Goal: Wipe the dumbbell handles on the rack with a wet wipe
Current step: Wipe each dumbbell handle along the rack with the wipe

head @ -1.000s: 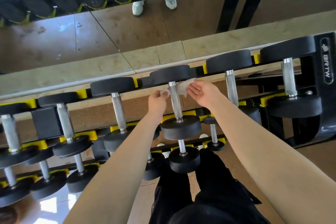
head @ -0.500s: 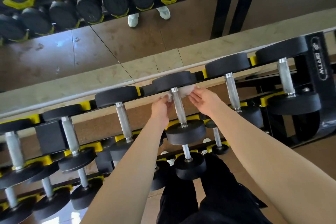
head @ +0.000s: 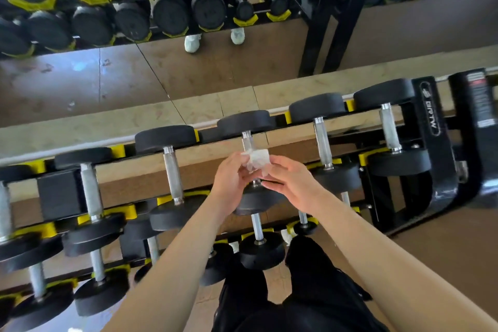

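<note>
Pinching the wet wipe (head: 257,160) from both sides, the left grip (head: 231,178) and the right grip (head: 291,183), both bare hands, meet over one dumbbell handle (head: 248,141) on the top tier of the rack (head: 431,127). The left grip is narrow, thumb and curled fingers closed on the wipe's left edge. The right grip is narrow too, its thumb pressed on the wipe's right edge with the forefinger under it, while the other fingers lie fairly straight below. The wipe is white and crumpled, bunched between the two grips and lying against the handle's middle; whether it goes all the way round the bar cannot be told. Beyond the grips a short bare length of the knurled handle runs to the black far head (head: 245,122). Just on the near side of the grips sits the near head (head: 258,199), partly covered by both wrists. Left of the left grip lies a neighbouring dumbbell (head: 172,172), its handle bare. Right of the right grip lies another dumbbell (head: 322,143), likewise uncovered. Yellow cradles (head: 118,151) hold the heads along the rail. Below the grips, on a lower tier, a smaller dumbbell (head: 258,226) shows. Black trousers (head: 310,291) fill the bottom, nearest the person. Far beyond the grips a mirror (head: 80,83) reflects rows of weights and pale shoes (head: 192,43).
</note>
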The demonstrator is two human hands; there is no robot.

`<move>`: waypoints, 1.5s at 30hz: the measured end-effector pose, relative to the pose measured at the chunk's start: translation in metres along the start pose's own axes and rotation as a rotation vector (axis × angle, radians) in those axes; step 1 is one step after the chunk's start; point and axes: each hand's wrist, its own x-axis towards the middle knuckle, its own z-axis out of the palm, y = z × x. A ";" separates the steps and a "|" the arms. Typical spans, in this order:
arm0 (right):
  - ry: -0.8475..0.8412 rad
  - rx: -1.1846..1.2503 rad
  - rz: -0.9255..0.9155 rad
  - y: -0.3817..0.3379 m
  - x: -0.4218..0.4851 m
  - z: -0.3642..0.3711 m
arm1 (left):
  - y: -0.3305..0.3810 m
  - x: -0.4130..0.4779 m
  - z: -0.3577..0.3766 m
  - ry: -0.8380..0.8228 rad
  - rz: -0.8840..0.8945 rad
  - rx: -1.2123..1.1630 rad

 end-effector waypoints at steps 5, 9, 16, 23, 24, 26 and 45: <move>0.062 0.009 0.012 0.007 -0.028 -0.048 | -0.039 -0.008 0.052 0.073 0.141 0.573; 0.206 -0.155 -0.007 -0.011 -0.032 -0.103 | -0.074 -0.005 0.091 0.073 0.190 0.726; 0.317 -0.626 -0.163 -0.072 0.009 -0.212 | -0.128 0.017 0.156 0.189 0.170 1.000; 0.246 -0.955 -0.312 -0.084 0.062 -0.212 | -0.143 0.021 0.190 0.433 0.148 1.003; 0.237 -0.973 -0.332 -0.078 0.066 -0.208 | -0.143 0.021 0.191 0.446 0.137 1.008; 0.252 -0.997 -0.368 -0.063 0.070 -0.207 | -0.143 0.023 0.191 0.455 0.123 1.017; -0.125 -1.345 -0.642 -0.048 0.079 -0.213 | -0.147 0.026 0.187 0.490 0.102 0.990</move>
